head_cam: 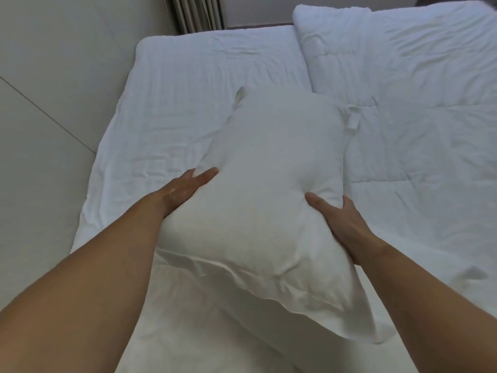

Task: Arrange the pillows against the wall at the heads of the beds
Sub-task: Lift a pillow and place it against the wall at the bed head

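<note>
A plump white pillow (269, 189) is held between my two hands above the left bed (172, 103). My left hand (185, 189) presses flat against the pillow's left side, fingers together. On its right side, my right hand (338, 222) grips it, thumb on top and fingers wrapped under the edge. The pillow's far corners point toward the far end of the bed. A second bed (416, 103) with a white duvet lies to the right, touching the first.
A pale floor (48, 130) runs along the left of the bed. A beige curtain (196, 12) hangs at the far end, beside a wall (258, 9). White bedding (215, 319) lies under the pillow close to me.
</note>
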A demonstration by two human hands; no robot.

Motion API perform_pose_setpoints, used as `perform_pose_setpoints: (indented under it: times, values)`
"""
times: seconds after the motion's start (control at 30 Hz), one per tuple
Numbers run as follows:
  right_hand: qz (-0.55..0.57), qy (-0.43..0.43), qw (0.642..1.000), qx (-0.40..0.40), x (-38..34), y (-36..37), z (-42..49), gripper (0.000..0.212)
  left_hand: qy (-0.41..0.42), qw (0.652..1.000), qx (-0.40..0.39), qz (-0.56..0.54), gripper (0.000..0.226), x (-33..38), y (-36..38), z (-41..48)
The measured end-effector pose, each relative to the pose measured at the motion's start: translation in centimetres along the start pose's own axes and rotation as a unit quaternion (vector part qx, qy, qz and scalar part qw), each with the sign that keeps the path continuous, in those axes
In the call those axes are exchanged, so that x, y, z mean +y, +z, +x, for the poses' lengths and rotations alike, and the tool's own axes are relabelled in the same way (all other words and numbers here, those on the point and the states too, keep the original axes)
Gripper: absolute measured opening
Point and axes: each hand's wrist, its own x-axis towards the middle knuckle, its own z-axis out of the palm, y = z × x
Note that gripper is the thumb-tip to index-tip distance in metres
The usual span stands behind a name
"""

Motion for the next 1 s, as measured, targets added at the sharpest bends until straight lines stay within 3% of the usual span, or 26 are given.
perform_pose_setpoints:
  times: [0.1, 0.17, 0.23, 0.57, 0.87, 1.0]
  values:
    - [0.006, -0.035, 0.999, -0.007, -0.3, -0.1, -1.0, 0.104, 0.05, 0.997, -0.011, -0.061, 0.083, -0.2, 1.4, -1.8]
    - [0.024, -0.072, 0.997, -0.002, -0.5, -0.3, -2.0, 0.076, 0.096, 0.992, -0.007, -0.078, 0.084, 0.1, 1.9, -2.8]
    - [0.043, -0.101, 0.994, 0.002, -0.5, -0.4, -3.1, 0.065, 0.127, 0.988, 0.005, -0.09, 0.086, 0.6, 2.4, -4.2]
    - [0.073, -0.211, 0.975, 0.016, -1.7, -3.1, -9.2, 0.056, 0.204, 0.966, 0.125, -0.097, 0.071, 2.7, 2.4, -14.4]
    - [0.081, -0.276, 0.955, -0.066, -3.0, -3.8, -18.0, 0.061, 0.199, 0.948, 0.231, -0.092, 0.121, 1.2, 0.6, -27.6]
    - [0.084, -0.302, 0.941, -0.124, -3.5, -1.9, -21.3, 0.062, 0.165, 0.94, 0.284, -0.089, 0.109, -1.3, -0.7, -32.9]
